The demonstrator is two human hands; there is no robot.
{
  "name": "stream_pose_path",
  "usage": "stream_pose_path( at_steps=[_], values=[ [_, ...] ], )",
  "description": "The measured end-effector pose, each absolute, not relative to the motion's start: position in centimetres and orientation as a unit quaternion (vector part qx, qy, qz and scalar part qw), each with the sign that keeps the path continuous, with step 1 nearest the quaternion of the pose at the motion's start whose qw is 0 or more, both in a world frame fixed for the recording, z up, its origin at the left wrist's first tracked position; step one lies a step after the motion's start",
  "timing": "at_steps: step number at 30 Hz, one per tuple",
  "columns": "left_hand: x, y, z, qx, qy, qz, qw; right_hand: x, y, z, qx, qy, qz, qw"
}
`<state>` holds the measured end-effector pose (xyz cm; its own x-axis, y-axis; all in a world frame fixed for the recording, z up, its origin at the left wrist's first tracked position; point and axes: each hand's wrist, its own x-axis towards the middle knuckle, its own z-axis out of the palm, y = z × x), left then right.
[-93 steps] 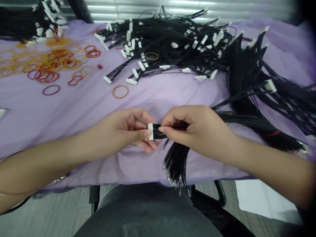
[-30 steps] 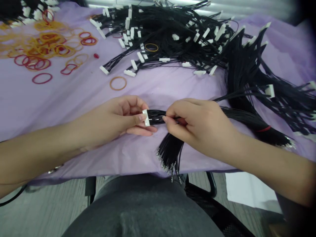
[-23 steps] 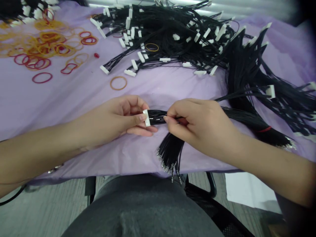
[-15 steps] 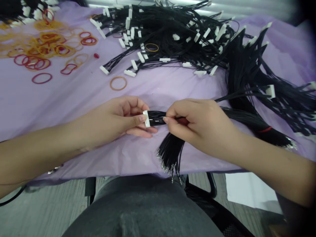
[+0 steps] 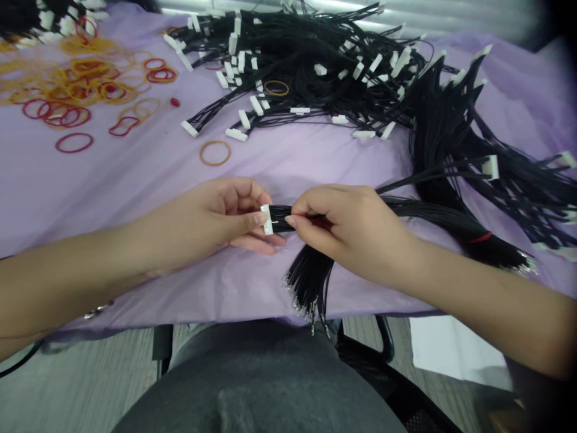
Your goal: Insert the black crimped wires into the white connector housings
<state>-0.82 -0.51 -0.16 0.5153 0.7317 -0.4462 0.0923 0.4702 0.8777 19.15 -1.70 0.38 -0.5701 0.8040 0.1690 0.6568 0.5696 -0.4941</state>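
Note:
Between thumb and fingers, my left hand (image 5: 238,216) grips a white connector housing (image 5: 267,219). Black wires (image 5: 282,218) run from its right side toward my right hand (image 5: 347,222). Thumb and forefinger of that hand are pinched on a black wire close to the housing; a small bright metal tip shows at the housing's face. Below the right hand lies a loose bundle of black wires (image 5: 309,276) with bare metal terminals at its ends. How many wires sit inside the right fingers is hidden.
A big heap of black wire harnesses (image 5: 315,72) with white connectors lies at the back. Rubber bands (image 5: 90,78), yellow and red, are scattered at left on the purple cloth (image 5: 148,180). A red band (image 5: 480,237) ties a wire bundle at right.
My right hand has moved left, closer to the connector housing, with the pinched wire. My left hand stays almost in place, holding the housing.

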Motion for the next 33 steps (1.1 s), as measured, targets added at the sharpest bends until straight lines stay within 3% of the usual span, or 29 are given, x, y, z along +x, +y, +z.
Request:
stream_pose_path(
  at_steps=[17,28,33],
  values=[
    [-0.9,-0.3,-0.6,0.457,0.428,0.228,0.745,18.8,-1.7,0.0,-0.413,-0.865,0.206,0.199],
    [-0.9,-0.3,-0.4,0.453,0.428,0.227,0.749,18.7,-2.1,0.3,-0.369,-0.901,0.139,0.183],
    [-0.8,-0.4,-0.2,0.415,0.424,0.25,0.765,20.4,-1.7,1.9,-0.318,-0.928,0.042,0.188]
  ],
)
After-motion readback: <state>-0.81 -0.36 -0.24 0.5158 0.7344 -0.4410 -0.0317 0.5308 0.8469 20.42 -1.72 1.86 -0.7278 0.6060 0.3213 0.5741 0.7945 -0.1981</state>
